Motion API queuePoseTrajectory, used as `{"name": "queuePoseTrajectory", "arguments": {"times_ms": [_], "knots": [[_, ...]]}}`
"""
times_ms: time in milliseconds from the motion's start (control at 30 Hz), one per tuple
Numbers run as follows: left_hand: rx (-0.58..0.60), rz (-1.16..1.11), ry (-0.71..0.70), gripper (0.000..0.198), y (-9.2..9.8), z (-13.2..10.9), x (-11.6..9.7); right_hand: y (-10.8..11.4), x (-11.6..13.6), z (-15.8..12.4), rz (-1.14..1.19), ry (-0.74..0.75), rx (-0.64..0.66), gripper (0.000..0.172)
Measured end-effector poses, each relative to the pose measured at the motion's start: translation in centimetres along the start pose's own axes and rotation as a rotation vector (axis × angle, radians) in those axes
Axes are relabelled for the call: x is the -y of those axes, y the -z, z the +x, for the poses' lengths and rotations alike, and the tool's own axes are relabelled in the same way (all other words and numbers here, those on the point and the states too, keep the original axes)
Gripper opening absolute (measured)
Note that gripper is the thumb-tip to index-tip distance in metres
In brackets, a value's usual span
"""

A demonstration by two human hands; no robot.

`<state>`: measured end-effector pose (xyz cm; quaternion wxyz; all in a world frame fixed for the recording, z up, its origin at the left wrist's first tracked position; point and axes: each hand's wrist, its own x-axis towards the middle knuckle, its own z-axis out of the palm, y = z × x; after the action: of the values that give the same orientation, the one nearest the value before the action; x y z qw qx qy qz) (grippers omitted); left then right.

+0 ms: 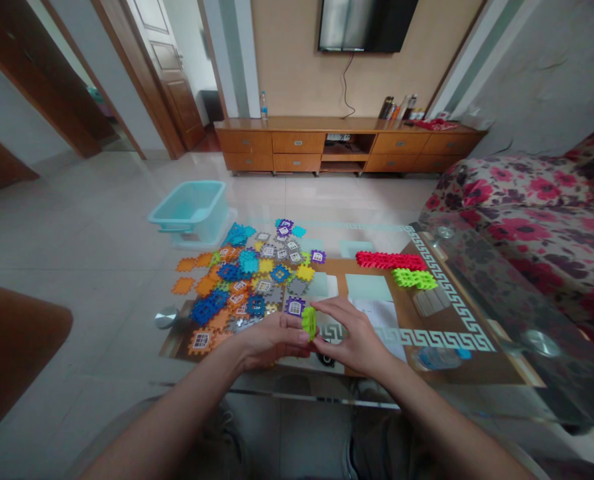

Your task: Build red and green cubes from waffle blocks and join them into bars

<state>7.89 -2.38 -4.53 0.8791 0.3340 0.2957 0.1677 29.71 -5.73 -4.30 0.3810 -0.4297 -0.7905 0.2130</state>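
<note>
Fingers of left hand (271, 341) and right hand (351, 333) pinch a green waffle block (309, 323) — blue tub (189, 213) beyond.

The single view looks from the person's head, forward and steeply down, so the left hand (271, 341) and right hand (349, 333) sit near the lens, just below the middle of the frame, with the green plastic tile (309, 323) between them. The glass tabletop (457, 300) lies close beneath the camera, beside the tiled floor (91, 220). The wide view also reaches farther off to a low wooden cabinet (347, 143) and the lower part of a wall-mounted television (367, 23) at the top, with a floral sofa (527, 200) along the right side.
</note>
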Motion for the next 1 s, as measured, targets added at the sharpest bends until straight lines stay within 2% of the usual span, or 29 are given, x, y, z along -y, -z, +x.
{"name": "queuePoseTrajectory", "arguments": {"times_ms": [833,1000], "knots": [[0.002,0.008,0.003,0.042,-0.03,0.14,0.02,-0.12,-0.03,-0.09,-0.030,0.011,-0.030,0.056],[-0.004,0.000,0.009,0.037,0.04,0.17,0.16,-0.11,-0.19,-0.05,-0.052,0.026,-0.045,0.056]]}}
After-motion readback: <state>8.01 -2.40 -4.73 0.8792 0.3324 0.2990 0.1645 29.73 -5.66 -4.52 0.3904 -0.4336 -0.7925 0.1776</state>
